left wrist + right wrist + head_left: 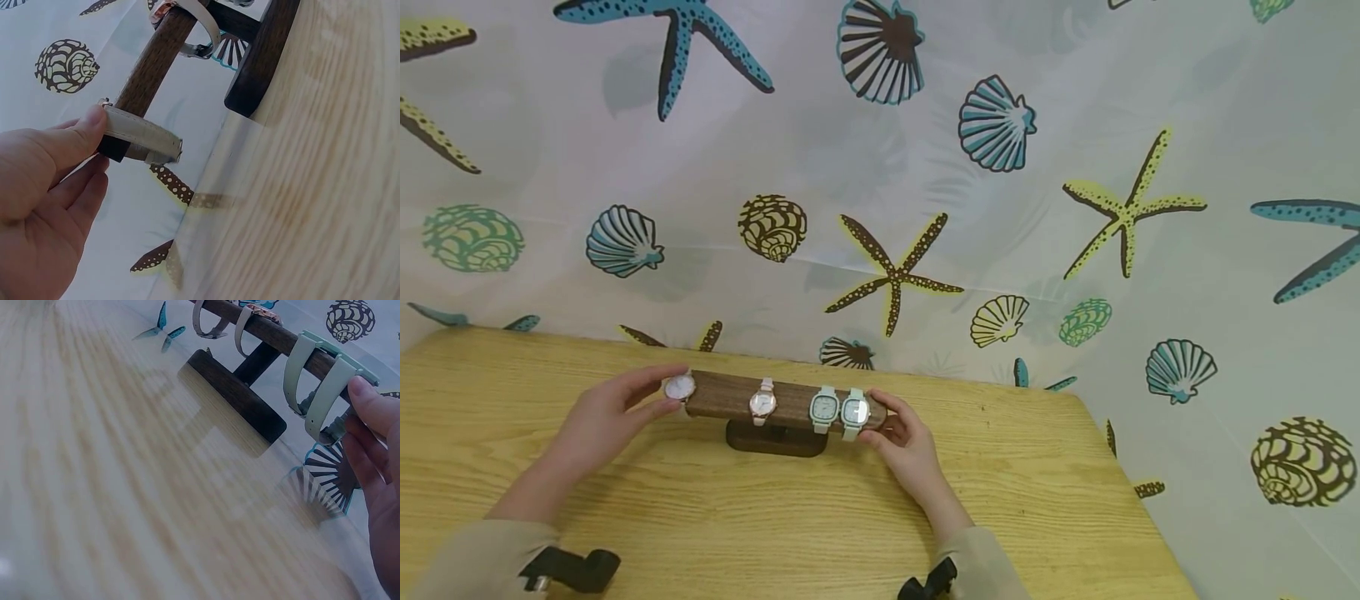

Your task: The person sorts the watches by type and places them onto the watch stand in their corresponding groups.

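Observation:
A dark wooden watch stand [722, 398] holds several watches along its bar. At the bar's left end my left hand [613, 412] pinches a round-faced watch [680, 387] with a pale strap [140, 131]. Inward from it sits a smaller rose-gold watch [763, 404] on a light strap. Two mint-green square watches, an inner one [824, 407] and an outer one [855, 411], stand side by side toward the right end. My right hand [910, 450] grips the outer mint watch, its thumb on the case edge in the right wrist view and fingers behind the strap.
The stand's base [777, 438] rests on a light wood-grain table [745, 517], near its back edge. Behind and to the right hangs a white cloth [820, 150] printed with shells and starfish. Black wrist mounts [571, 569] show at both sleeves.

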Demonstrator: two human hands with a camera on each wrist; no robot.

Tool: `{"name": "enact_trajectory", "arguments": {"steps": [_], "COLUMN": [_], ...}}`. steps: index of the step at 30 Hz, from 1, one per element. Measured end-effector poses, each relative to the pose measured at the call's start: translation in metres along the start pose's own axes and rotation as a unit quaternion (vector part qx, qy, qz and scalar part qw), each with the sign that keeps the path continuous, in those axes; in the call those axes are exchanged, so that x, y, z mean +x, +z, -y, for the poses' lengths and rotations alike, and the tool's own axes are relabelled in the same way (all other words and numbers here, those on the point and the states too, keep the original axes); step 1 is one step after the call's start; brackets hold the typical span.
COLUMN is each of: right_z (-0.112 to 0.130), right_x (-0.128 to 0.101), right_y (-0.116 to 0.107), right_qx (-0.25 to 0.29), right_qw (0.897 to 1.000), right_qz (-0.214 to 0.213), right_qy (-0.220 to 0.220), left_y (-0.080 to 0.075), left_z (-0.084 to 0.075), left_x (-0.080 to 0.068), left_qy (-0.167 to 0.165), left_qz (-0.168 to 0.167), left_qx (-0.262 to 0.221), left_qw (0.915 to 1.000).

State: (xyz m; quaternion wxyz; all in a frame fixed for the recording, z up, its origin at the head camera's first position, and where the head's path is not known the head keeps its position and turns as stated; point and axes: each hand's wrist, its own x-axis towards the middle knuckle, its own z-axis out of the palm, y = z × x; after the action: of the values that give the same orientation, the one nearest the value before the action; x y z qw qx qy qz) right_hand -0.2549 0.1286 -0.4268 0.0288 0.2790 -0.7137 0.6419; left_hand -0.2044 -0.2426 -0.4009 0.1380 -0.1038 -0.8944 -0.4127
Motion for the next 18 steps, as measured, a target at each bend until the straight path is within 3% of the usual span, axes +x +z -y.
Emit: {"name": "enact_trajectory", "arguments": {"steps": [9,14,18], "right_z": [0.0,0.0,0.0], "right_x": [0.0,0.0,0.0], "right_y": [0.0,0.0,0.0], "right_qx": [-0.003,-0.002,0.0], "right_qw": [1.0,1.0,1.0], "right_qz": [0.001,0.0,0.001], "right_qy": [-0.001,0.002,0.002], "left_y": [0.008,0.016,0.025], "left_z": [-0.009,-0.013,-0.02], "left_x": [0.004,0.006,0.006], "left_qy": [0.044,0.091,0.125], "left_qz": [-0.007,-0.023,-0.032], "left_qx": [0.034,0.086,0.1], "left_qw": [0.9984,0.9919,0.9866]}}
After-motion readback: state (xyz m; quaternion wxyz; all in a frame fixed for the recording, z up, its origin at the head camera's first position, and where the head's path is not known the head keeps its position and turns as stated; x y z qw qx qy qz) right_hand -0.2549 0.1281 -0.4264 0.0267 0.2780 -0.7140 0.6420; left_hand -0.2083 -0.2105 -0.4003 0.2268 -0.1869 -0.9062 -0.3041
